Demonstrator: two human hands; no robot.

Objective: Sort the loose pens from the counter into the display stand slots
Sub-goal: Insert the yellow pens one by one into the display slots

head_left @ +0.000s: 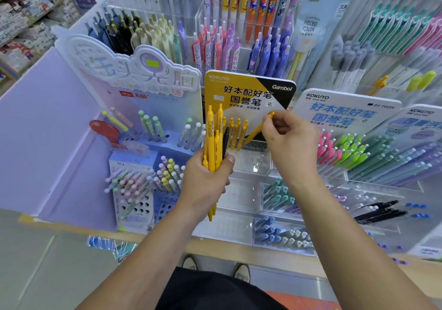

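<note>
Left hand [205,178] is wrapped tight around a bundle of yellow pens [211,147], thumb clamped across the front, with one black pen [225,142] tucked against the bundle's right side. The pens stand nearly upright, tops poking well above the fist, tips sticking out below the wrist.

Right hand [290,137] is up beside it, fingertips pinching a single yellow pen [259,128] near its top end. That pen tilts down and to the left, its lower end right at the clear slotted rack [253,146] of the display stand [250,94], the one with the yellow and black sign.

Already standing in that rack: a short row of yellow pens [236,131], just left of the tilted one and just right of the bundle. To the right of the tilted pen the rack runs behind the right hand, so I can't tell what is there.

Tight quarters on both sides. A lilac stand [134,78] with pastel pens crowds the left edge; a white stand [346,111] with pink and green pens presses in on the right. Clear bins [241,196] step down below the rack toward the wooden counter edge [239,250], and the top bins beneath the hands look open. The two hands sit close, with only a narrow gap between them.
</note>
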